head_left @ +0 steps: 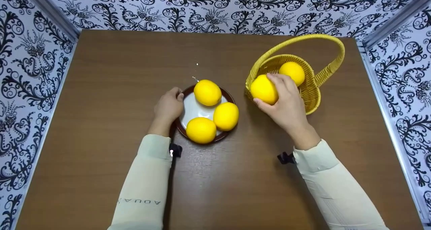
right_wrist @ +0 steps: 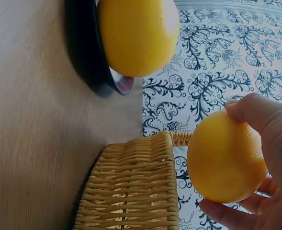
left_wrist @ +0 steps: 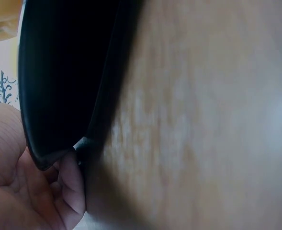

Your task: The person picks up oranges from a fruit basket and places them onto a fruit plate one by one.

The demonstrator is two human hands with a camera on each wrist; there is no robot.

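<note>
My right hand [head_left: 286, 102] grips a smooth, rounded yellow fruit [head_left: 264, 89], lemon-like in colour, at the left side of a yellow wicker basket [head_left: 313, 100]. In the right wrist view, thumb and fingers curl round this fruit [right_wrist: 224, 160], which shows above the basket's rim. Another yellow fruit [head_left: 292, 73] lies inside the basket. With my left hand [head_left: 169, 105] I hold the left rim of a white plate [head_left: 202, 111] with a brown edge, which bears three more such fruits. The left wrist view shows fingers curled under the plate's dark outer side [left_wrist: 64, 72].
The basket's tall arched handle [head_left: 304, 37] rises above its opening and leans right. Both stand on a brown wooden table [head_left: 134, 61]. Panels with black scroll patterns [head_left: 215, 7] border the table at the back and both sides. Small bright specks [head_left: 197, 64] show behind the plate.
</note>
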